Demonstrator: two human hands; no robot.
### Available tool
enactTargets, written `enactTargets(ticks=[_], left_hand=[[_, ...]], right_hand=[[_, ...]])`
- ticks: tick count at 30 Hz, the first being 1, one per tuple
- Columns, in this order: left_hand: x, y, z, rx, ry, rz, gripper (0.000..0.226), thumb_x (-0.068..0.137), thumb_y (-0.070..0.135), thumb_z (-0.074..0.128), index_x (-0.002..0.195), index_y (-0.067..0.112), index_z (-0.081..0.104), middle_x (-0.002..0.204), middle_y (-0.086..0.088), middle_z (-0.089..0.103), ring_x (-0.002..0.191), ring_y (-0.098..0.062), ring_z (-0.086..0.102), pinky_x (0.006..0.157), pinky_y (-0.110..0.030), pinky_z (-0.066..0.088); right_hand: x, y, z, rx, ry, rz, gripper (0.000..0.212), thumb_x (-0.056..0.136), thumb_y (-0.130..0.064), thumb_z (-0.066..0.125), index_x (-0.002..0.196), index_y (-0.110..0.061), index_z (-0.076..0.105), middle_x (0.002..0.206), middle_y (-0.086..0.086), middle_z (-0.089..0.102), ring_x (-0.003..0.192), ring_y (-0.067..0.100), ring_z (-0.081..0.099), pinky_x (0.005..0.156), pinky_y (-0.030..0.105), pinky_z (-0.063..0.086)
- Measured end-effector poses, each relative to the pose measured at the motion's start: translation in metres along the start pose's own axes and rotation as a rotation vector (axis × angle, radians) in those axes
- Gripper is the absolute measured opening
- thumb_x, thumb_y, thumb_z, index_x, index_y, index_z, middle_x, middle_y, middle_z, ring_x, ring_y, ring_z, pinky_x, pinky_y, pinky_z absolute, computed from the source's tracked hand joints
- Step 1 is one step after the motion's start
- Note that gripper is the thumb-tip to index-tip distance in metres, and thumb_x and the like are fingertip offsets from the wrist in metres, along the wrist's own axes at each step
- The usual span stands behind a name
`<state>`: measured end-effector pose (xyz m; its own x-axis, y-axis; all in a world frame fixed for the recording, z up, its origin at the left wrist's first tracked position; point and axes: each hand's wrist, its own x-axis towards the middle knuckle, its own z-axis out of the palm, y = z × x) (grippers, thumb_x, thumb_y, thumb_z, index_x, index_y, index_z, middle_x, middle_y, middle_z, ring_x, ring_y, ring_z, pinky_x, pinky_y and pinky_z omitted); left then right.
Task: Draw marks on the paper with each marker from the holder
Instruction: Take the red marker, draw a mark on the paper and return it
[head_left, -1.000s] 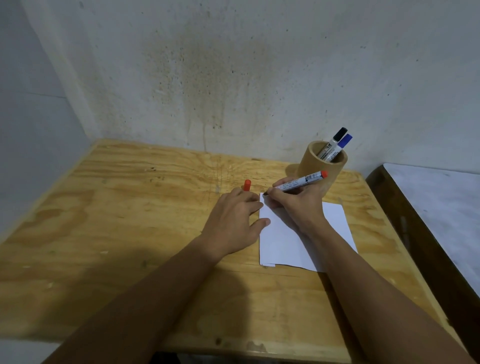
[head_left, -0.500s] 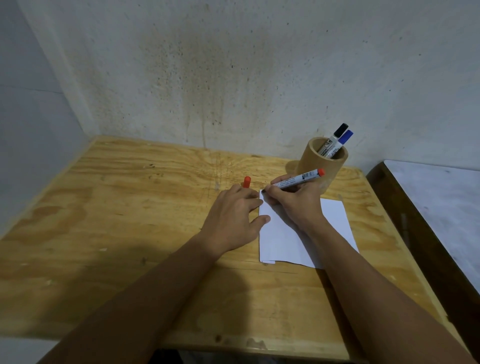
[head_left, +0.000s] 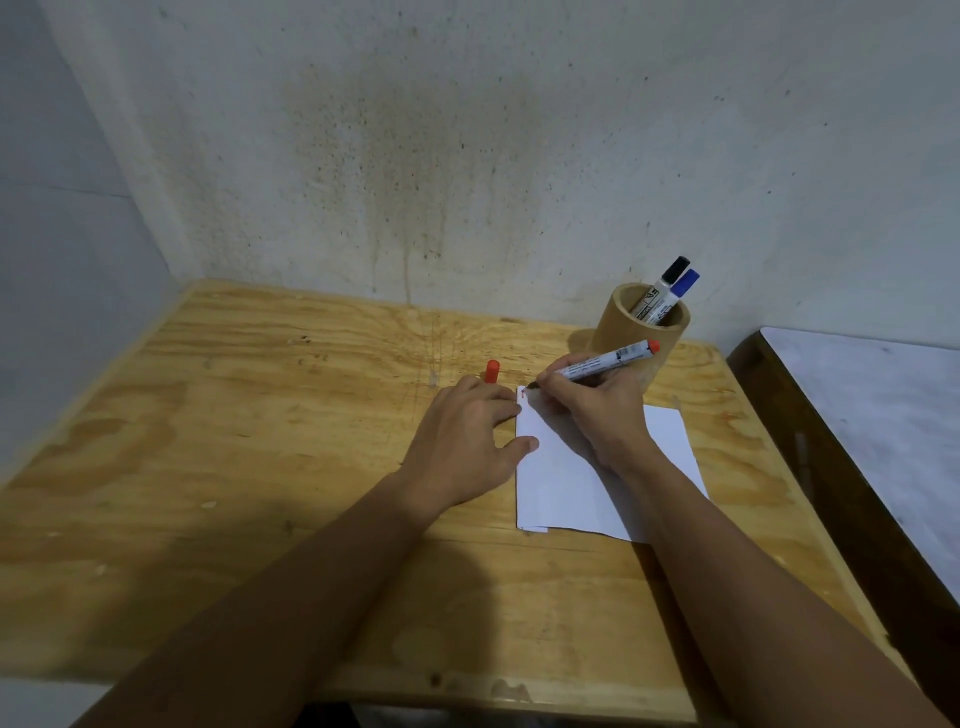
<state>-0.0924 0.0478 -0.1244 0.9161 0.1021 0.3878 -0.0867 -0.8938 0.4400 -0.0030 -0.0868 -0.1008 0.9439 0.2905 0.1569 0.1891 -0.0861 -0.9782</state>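
Note:
A white sheet of paper (head_left: 566, 493) lies on the wooden table (head_left: 260, 441). My right hand (head_left: 597, 410) grips a red marker (head_left: 602, 362), uncapped, with its tip on the paper's far left corner, where a small red mark shows. My left hand (head_left: 467, 447) rests at the paper's left edge, thumb on the sheet, and holds the red cap (head_left: 491, 371), which sticks out past the fingers. Behind my right hand stands a brown cylindrical holder (head_left: 618, 332) with a black-capped marker (head_left: 662, 288) and a blue-capped marker (head_left: 678, 293) in it.
The table fits into a corner of stained plaster walls. To the right, across a narrow gap, is a dark-framed surface with a pale top (head_left: 883, 415). Bare wood stretches left of my hands.
The marker tip has come down onto the paper's far left corner and a small red mark has appeared there. My left hand stays in place.

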Motion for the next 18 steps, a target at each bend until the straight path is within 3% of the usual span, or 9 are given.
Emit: enactTargets(ticks=[4, 8, 12, 16, 18], left_hand=[[0.009, 0.001, -0.009, -0.230, 0.118, -0.148, 0.042, 0.074, 0.030, 0.075, 0.108, 0.016, 0.056, 0.110, 0.003, 0.050, 0.093, -0.013, 0.055, 0.080, -0.032, 0.051], [0.031, -0.001, -0.014, -0.281, 0.117, -0.263, 0.044, 0.085, 0.016, 0.065, 0.127, 0.017, 0.051, 0.122, -0.001, 0.047, 0.103, -0.017, 0.054, 0.085, -0.031, 0.048], [0.048, -0.006, -0.012, -0.267, 0.089, -0.332, 0.021, 0.081, 0.003, 0.068, 0.101, 0.011, 0.069, 0.098, -0.006, 0.063, 0.086, -0.019, 0.060, 0.076, -0.026, 0.045], [0.051, 0.005, -0.026, -0.981, 0.138, -0.619, 0.014, 0.081, -0.002, 0.066, 0.087, 0.011, 0.069, 0.083, -0.008, 0.069, 0.069, -0.018, 0.068, 0.074, -0.035, 0.059], [0.053, 0.011, -0.033, -1.222, 0.105, -0.674, 0.014, 0.082, -0.005, 0.064, 0.088, 0.007, 0.069, 0.086, -0.015, 0.069, 0.065, -0.017, 0.068, 0.067, -0.028, 0.060]], right_hand=[[-0.002, -0.009, -0.008, 0.224, 0.052, 0.084, 0.018, 0.079, 0.007, 0.073, 0.083, -0.004, 0.060, 0.080, 0.023, 0.063, 0.058, 0.021, 0.065, 0.052, 0.029, 0.057], [0.000, -0.019, -0.016, 0.279, 0.047, 0.072, 0.013, 0.081, 0.006, 0.071, 0.083, -0.004, 0.064, 0.082, 0.015, 0.070, 0.072, 0.023, 0.070, 0.066, 0.034, 0.062], [-0.002, -0.029, -0.022, 0.363, 0.067, 0.150, 0.011, 0.084, 0.008, 0.063, 0.094, 0.006, 0.064, 0.083, 0.024, 0.070, 0.069, 0.030, 0.070, 0.065, 0.039, 0.063], [-0.011, -0.033, -0.025, 0.277, 0.072, 0.102, 0.011, 0.082, 0.004, 0.069, 0.092, 0.000, 0.065, 0.089, 0.028, 0.071, 0.070, 0.031, 0.071, 0.070, 0.045, 0.060], [-0.015, -0.035, -0.025, 0.247, 0.080, 0.074, 0.009, 0.082, 0.000, 0.071, 0.089, -0.001, 0.066, 0.089, 0.028, 0.071, 0.071, 0.029, 0.071, 0.069, 0.042, 0.058]])
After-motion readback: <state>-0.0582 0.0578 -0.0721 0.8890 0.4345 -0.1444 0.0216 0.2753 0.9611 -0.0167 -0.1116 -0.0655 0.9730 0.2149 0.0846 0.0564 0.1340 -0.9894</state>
